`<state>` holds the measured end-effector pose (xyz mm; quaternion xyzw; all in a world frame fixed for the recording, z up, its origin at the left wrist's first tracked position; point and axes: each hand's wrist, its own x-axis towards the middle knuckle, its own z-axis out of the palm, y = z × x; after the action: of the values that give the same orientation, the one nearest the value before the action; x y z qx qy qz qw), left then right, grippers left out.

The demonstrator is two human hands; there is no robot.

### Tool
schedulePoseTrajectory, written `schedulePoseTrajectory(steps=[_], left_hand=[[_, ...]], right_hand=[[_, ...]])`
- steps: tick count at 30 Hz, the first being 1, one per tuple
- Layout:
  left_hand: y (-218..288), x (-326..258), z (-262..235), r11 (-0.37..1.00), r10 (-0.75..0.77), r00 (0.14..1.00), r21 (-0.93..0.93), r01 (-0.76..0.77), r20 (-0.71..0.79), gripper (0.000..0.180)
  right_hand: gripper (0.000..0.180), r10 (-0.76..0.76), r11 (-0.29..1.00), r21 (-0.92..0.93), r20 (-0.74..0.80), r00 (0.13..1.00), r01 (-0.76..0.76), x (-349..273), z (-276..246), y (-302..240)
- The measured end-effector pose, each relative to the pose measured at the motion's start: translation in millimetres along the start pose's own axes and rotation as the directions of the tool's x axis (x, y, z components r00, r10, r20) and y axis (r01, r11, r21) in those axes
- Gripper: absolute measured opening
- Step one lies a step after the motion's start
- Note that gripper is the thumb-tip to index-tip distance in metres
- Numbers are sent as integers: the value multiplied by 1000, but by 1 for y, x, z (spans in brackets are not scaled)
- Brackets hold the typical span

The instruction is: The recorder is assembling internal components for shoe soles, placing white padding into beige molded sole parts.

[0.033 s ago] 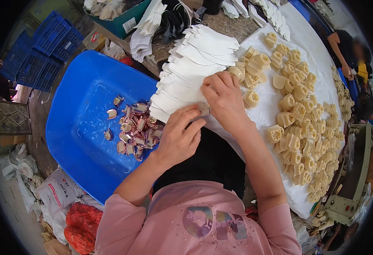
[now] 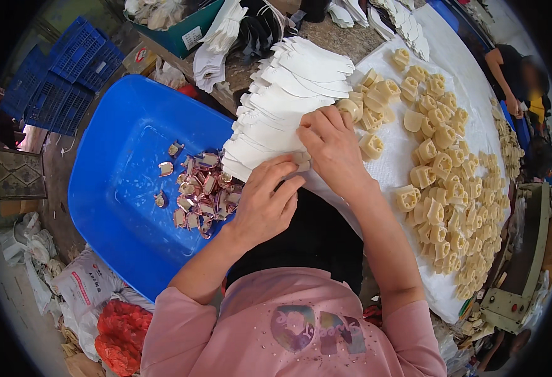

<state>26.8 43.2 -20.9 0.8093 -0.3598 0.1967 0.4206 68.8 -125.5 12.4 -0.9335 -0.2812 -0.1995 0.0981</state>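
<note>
My left hand (image 2: 268,198) has its fingers bent and closed at the near edge of a fanned pile of white sheets (image 2: 282,107). At its fingertips is a small pale piece (image 2: 302,160), partly hidden. Close beside it on the right, my right hand (image 2: 334,146) curls its fingers over the right edge of the pile; what they grip, if anything, is hidden. Cream moulded plastic pieces (image 2: 442,163) are heaped on white cloth to the right, a few near my right hand. Shiny pinkish metallic pieces (image 2: 204,188) lie in a blue tub (image 2: 119,138) at left.
Blue crates (image 2: 68,72) are stacked at the far left. A green box (image 2: 178,38) stands beyond the tub. White sacks (image 2: 90,283) and a red bag (image 2: 122,336) sit at the lower left. Another person (image 2: 512,75) is at the far right, above a green metal machine (image 2: 521,270).
</note>
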Motion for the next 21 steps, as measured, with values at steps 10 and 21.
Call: schedulePoseTrajectory(steps=[10, 21], left_hand=[[-2, -4, -5, 998, -68, 998, -13, 68, -3, 31], [-2, -1, -8, 999, -52, 999, 2, 52, -8, 32]], right_hand=[[14, -142, 986, -80, 39, 989, 145, 1, -7, -2], [18, -23, 941, 337, 108, 994, -15, 5, -10, 15]])
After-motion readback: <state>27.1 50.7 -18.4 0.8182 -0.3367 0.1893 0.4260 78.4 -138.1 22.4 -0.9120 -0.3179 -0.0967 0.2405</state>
